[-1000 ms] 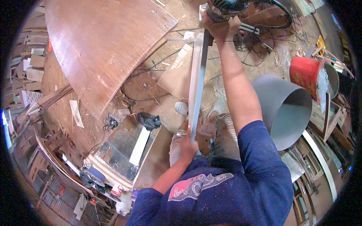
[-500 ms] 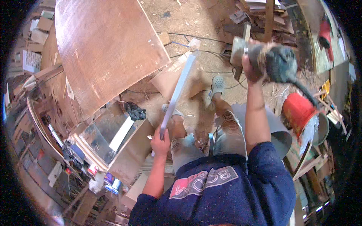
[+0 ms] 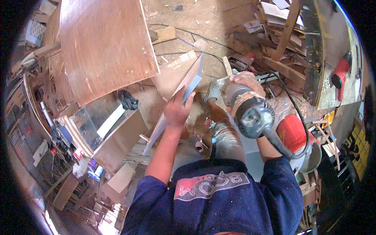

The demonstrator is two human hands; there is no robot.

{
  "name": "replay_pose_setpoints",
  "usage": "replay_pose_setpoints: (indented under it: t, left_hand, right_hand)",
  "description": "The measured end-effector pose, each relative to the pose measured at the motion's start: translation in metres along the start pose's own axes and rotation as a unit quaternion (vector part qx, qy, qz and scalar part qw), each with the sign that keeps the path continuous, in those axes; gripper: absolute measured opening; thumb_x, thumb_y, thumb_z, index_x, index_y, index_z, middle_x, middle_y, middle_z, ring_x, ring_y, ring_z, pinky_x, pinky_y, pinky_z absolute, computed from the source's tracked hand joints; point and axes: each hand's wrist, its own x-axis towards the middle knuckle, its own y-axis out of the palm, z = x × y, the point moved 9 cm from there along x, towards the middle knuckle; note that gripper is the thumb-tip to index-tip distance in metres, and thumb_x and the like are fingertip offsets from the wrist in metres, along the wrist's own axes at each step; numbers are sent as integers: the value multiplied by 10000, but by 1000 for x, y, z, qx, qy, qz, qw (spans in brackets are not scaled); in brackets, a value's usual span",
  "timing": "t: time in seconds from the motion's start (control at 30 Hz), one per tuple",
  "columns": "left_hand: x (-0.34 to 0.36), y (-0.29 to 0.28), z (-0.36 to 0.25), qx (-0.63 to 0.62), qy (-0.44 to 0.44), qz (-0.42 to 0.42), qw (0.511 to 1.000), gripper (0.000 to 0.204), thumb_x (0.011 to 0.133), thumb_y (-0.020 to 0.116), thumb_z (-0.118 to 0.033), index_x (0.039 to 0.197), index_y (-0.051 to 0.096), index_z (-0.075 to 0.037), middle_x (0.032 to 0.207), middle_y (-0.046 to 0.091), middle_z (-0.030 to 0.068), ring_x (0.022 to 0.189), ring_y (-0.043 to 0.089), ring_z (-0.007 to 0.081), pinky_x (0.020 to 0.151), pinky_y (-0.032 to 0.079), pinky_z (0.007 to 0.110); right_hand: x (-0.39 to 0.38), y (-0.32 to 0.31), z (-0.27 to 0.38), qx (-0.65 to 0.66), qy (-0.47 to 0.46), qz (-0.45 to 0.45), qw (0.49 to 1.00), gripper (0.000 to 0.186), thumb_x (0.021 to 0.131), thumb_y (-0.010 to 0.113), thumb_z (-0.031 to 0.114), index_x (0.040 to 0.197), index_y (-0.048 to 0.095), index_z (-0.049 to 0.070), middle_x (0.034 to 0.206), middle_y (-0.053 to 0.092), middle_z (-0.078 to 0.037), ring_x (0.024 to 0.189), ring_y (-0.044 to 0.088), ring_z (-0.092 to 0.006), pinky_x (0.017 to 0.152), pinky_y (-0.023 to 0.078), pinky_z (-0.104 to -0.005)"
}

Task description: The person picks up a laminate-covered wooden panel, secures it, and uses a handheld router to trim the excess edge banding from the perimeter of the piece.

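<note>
A long, narrow grey board (image 3: 192, 87) is gripped in my left hand (image 3: 177, 109), slanting from far right to near left across my lap. My right hand (image 3: 247, 82) wraps round the body of a corded power tool (image 3: 255, 115), with a round black motor end and a flat base plate. The tool's motor end points back toward me, and its exact kind is unclear. The tool and the board are apart. Behind the board's far end leans a brown wooden panel (image 3: 172, 76).
A large brown plywood sheet (image 3: 109, 43) lies at the far left, above an open wooden box (image 3: 121, 137). To the right stand a red bucket (image 3: 290, 131) and a looping black cord (image 3: 303, 121). A red power tool (image 3: 341, 72) lies on a bench at the far right.
My right hand has brought the power tool left and nearer, its motor end swinging toward me. My left hand has moved up and right, now holding the board farther along its length.
</note>
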Motion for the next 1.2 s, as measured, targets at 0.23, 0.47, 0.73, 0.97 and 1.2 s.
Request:
replay_pose_setpoints:
  t: [0.23, 0.47, 0.73, 0.97, 1.2]
  left_hand:
    - [21, 7, -4, -8, -3, -31, 999, 332, 915, 835, -281, 1192, 772, -111, 985, 791, 169, 871, 783, 353, 739, 625, 424]
    - [39, 5, -22, -56, 20, -82, 995, 275, 871, 876, -198, 1102, 777, -86, 951, 789, 162, 848, 788, 323, 743, 620, 406]
    - [46, 14, -34, -26, -1, -34, 999, 265, 883, 850, -209, 1092, 776, -64, 973, 784, 161, 851, 778, 322, 758, 608, 405]
    - [49, 22, -33, -70, 15, 1, 997, 342, 930, 804, -240, 1208, 773, -44, 1096, 787, 194, 958, 788, 302, 848, 607, 382]
    - [29, 13, -10, -83, -28, 11, 996, 405, 936, 801, -307, 1255, 761, -61, 1100, 791, 188, 957, 792, 295, 855, 610, 396]
  right_hand:
    - [1, 12, 13, -43, -23, 28, 998, 368, 878, 780, 294, 1107, 714, 14, 1054, 775, -166, 993, 746, -346, 935, 556, -479]
    - [-34, -3, 6, -23, 32, 25, 999, 683, 640, 967, 320, 1193, 681, 39, 1180, 737, -149, 1131, 685, -342, 1035, 509, -484]
    - [-58, -11, -6, -15, 36, -18, 999, 705, 623, 978, 319, 1201, 687, 39, 1180, 740, -138, 1145, 680, -328, 1024, 512, -472]
    - [-78, -13, -7, -34, 52, -20, 998, 738, 603, 997, 307, 1222, 685, 54, 1189, 741, -130, 1135, 688, -319, 1024, 505, -458]
    - [-52, -8, 7, 4, 16, -14, 1000, 709, 624, 1003, 315, 1198, 684, 50, 1179, 747, -139, 1122, 698, -326, 1021, 512, -472]
